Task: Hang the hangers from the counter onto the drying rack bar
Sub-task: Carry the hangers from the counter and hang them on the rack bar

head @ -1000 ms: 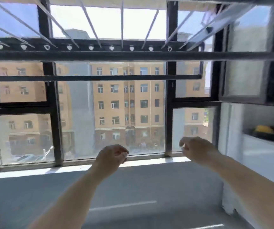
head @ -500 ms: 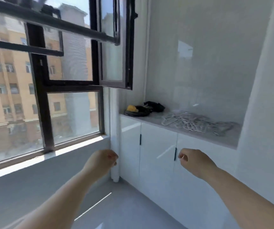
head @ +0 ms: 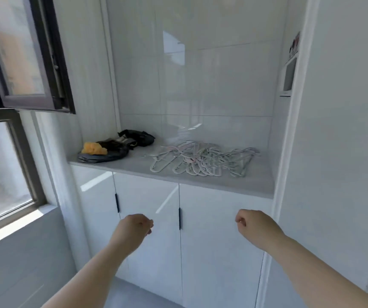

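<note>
View swung from window to counter point(head: 234, 185). Tangled hangers point(head: 200, 160) lie right of centre on it, untouched. Fingers curled, holding nothing: left hand point(head: 134, 230), right hand point(head: 256, 227), near side, below counter edge. Rack bar now out of view. Pickup pending.

Hangers point(head: 203, 158): pale white and light grey, a few pink, no pattern. Counter point(head: 234, 184): plain light grey. Cabinet doors point(head: 147, 218): glossy white, unpatterned, with slim black handles point(head: 117, 202). Wall tiles point(head: 212, 74): glossy white with thin grey joints. Bundle point(head: 137, 136) at the counter's back left: black. Lump point(head: 94, 148) beside it: yellow-orange, lying on a dark grey sheet point(head: 103, 157). Window frame point(head: 52, 63): black. Building outside the glass: orange-tan.
</note>
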The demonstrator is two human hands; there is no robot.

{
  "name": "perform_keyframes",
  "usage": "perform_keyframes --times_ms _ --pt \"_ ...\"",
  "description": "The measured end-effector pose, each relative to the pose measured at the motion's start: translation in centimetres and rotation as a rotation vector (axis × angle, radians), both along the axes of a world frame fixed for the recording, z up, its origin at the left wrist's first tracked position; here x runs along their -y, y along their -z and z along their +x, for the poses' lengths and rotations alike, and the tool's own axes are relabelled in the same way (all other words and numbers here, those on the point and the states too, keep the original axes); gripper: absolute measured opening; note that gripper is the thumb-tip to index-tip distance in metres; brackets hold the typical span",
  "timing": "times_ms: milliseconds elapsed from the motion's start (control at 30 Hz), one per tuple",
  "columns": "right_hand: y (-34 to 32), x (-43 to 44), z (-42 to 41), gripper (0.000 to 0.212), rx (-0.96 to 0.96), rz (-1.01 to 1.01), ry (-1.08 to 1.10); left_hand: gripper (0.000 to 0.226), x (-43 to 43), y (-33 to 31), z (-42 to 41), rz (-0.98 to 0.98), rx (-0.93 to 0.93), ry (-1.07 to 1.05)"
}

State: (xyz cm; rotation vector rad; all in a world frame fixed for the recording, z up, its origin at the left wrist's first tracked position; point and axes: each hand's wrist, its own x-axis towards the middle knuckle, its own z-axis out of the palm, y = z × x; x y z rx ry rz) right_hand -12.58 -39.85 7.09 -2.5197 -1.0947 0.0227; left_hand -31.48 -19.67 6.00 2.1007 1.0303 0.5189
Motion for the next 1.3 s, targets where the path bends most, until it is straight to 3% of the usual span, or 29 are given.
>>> perform_keyframes --times_ms 367,633,800,1000,1100,1200,1300 --pt "4.5 -6.4 12.3 0.033 -0.038 0.047 0.189 0.020 -6.5 2.1 14.5 0.076 -0.122 0.147" --pt "5.6 -13.4 22.7 0.026 0.201 -0.059 0.149 0.019 -10.9 2.0 23.2 0.140 -0.092 0.074" --pt "6.2 -15.8 24.7 0.027 0.321 0.088 0.138 0.020 -12.8 1.2 29.0 0.165 0.000 0.002" --pt "6.9 -16.2 25.1 0.034 0.321 0.079 0.146 0.033 -13.4 0.5 35.5 0.238 0.006 -0.003" --pt "6.6 -16.2 25.1 0.034 0.306 0.093 0.154 0.045 -13.9 -0.2 38.9 0.311 -0.113 0.039" --pt "6.5 -16.1 25.1 0.034 0.303 0.103 0.161 0.054 -14.1 -0.1 41.4 0.145 -0.255 0.056" --pt "6.5 -16.1 25.2 0.035 0.282 0.093 0.153 0.043 -14.3 0.5 42.1 0.096 -0.315 0.025"
